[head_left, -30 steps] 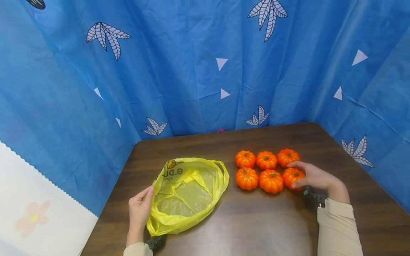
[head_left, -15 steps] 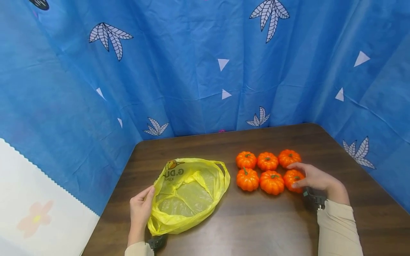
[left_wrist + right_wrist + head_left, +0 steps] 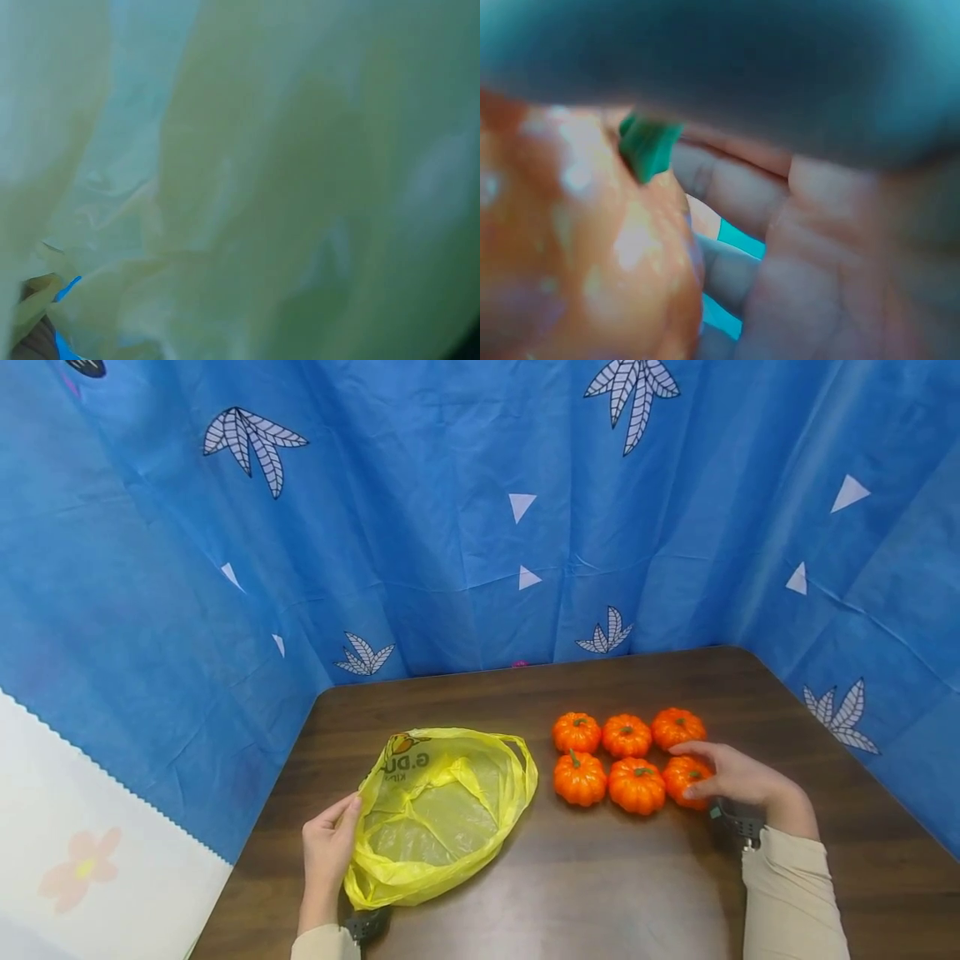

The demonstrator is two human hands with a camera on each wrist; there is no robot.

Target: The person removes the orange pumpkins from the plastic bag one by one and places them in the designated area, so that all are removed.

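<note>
My left hand [image 3: 328, 843] pinches the left rim of a yellow plastic bag [image 3: 420, 883], which lies on the table with its mouth spread wide. Nothing shows inside the bag. Its thin film fills nearly all of the left wrist view. At the right, my right hand [image 3: 746, 777] holds a small orange pumpkin [image 3: 684, 777], thumb on the near side and fingers curved round the far side. That pumpkin rests at the right end of the front row. Up close in the right wrist view are its glossy skin [image 3: 577, 247] and green stem [image 3: 649, 146].
Several more small pumpkins stand in two short rows: a front-middle pumpkin [image 3: 637, 787], a front-left pumpkin [image 3: 579, 779] and a back row with a right-hand pumpkin [image 3: 677, 728]. The brown wooden table [image 3: 585, 893] ends at a blue curtain [image 3: 450, 527].
Both hands, the bag and the pumpkins keep their places. Only the head view shifts slightly.
</note>
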